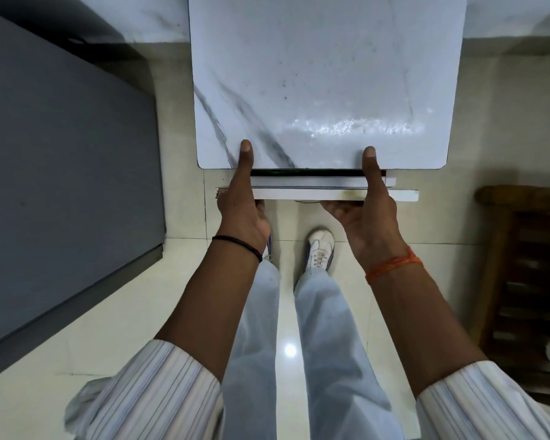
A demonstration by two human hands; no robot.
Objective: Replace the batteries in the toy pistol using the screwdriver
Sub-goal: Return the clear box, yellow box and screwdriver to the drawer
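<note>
1. left hand [240, 204] grips the near edge of the marble-patterned tabletop [318, 74], thumb on top;
2. right hand [367, 214] grips the same edge likewise;
3. toy pistol and screwdriver out of sight.

Both hands' fingers curl out of sight beneath the surface [321, 90]. At three o'clock, the blurred wooden rack [527, 281] runs off-frame.
</note>
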